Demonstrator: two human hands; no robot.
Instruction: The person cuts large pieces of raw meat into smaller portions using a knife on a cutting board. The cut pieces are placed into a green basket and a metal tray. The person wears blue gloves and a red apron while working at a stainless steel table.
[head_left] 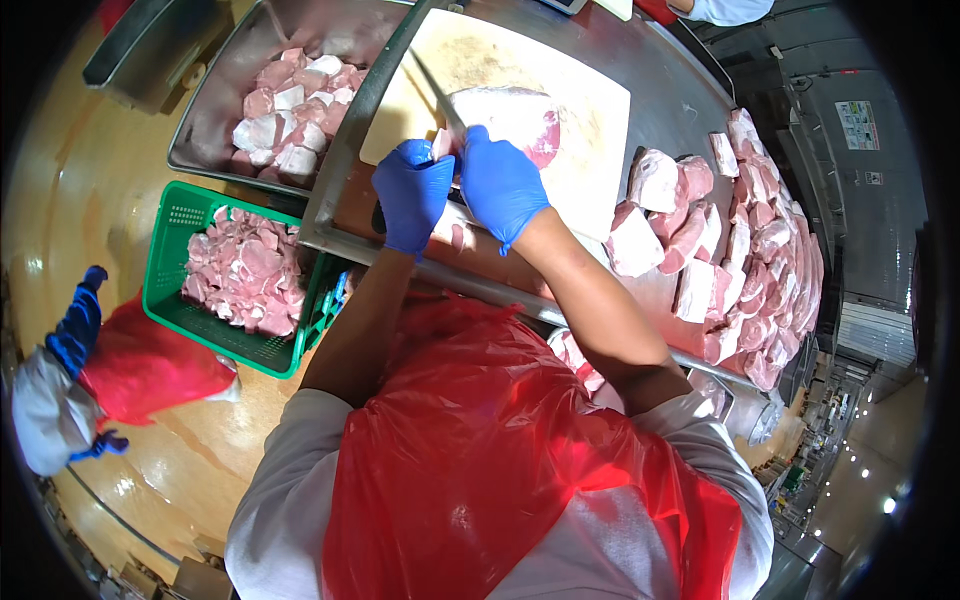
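Note:
My left hand (412, 195), in a blue glove, is closed at the near left of a white cutting board (585, 110). A small pale pink piece of meat (441, 145) shows at its fingertips. Beside it my right hand (503, 188), also blue-gloved, is closed round a knife (436, 92); its handle is hidden, and the blade points away and to the left. Just beyond the right hand lies a large meat block (510, 112) with a white fat side and a pink end. A dark object, partly hidden, shows under my left wrist.
Many cut meat blocks (760, 240) cover the steel table's right side. A steel tub (205, 130) of meat chunks stands at the far left. Nearer is a green basket (165, 235) of meat trimmings. A person in a red apron (150, 365) is at the left; another person's sleeve (730, 10) shows at the top.

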